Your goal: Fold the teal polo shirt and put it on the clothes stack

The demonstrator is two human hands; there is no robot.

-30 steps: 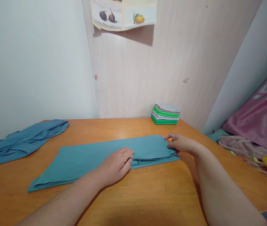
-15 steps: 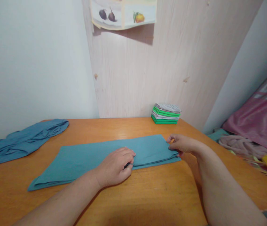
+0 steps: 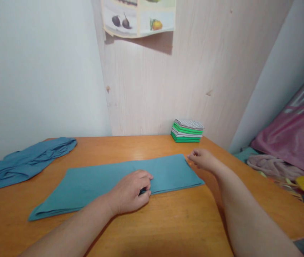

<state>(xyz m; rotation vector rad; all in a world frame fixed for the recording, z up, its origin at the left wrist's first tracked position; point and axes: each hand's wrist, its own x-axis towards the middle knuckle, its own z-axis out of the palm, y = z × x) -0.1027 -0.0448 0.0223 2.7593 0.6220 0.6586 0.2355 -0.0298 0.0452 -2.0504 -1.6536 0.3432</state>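
A teal cloth (image 3: 101, 182), folded into a long flat strip, lies across the middle of the orange wooden table (image 3: 168, 228). My left hand (image 3: 132, 191) rests on the cloth's near edge around the middle, with its fingers curled tight onto the fabric. My right hand (image 3: 201, 159) is at the cloth's far right corner. Its fingers are bunched together and pinch the corner.
A crumpled darker blue garment (image 3: 26, 162) lies at the table's left end. A small stack of folded green and striped cloths (image 3: 187, 130) stands at the back by the wood-grain wall. Off the table's right edge is a bed with a pink blanket (image 3: 293, 142) and loose clothes.
My right hand has moved from the cloth's near right edge up to its far right corner, and the lifted layers there now lie flat. My left hand has stayed in place.
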